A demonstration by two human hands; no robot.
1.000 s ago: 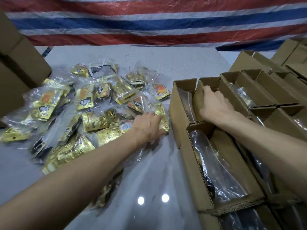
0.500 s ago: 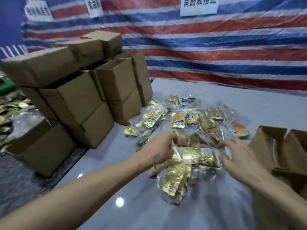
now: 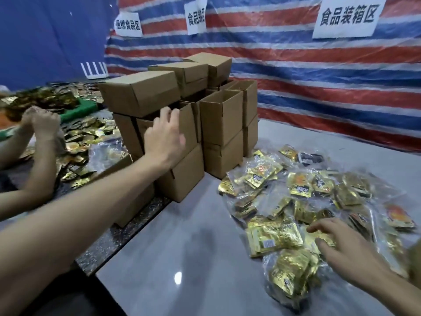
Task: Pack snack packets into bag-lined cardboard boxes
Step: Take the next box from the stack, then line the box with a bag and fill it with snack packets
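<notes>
- Packets (image 3: pixel 296 201) in gold foil, bundled in clear bags, lie heaped on the table (image 3: pixel 182 236) to the right of the stack (image 3: pixel 221 115) of boxes. The heap's far-left edge is just beside the stack's foot, and no packet shows inside any box.
- At the stack's left front, the left hand (image 3: pixel 165 137) reaches up with fingertips at the top rim of an open box (image 3: pixel 190 126) in the middle tier. Whether they hook over the rim or only touch it cannot be told.
- Well to the right of the stack, the right hand (image 3: pixel 341 249) rests released on the heap, fingers spread over a flat gold bundle and grasping nothing.
- The coming move seems to turn on that box. It sits left of and beyond the heap, so the left hand is nearer the box and the right hand is nearer the packets.
- The box stands on end, mouth up and long axis upright. A closed box rests on the stack just to its upper left and could shift if the open one is drawn out.
- Cardboard here is matte, brown and square-edged. The foil is glossy and crinkled, some of it printed orange, and the clear bags look slippery. The table is smooth pale grey and mirrors the lamps.
- Behind the stack hangs a striped tarp (image 3: pixel 319 76) with paper signs (image 3: pixel 348 17). Left of the stack, a second person's hands (image 3: pixel 43 122) work over loose packets.
</notes>
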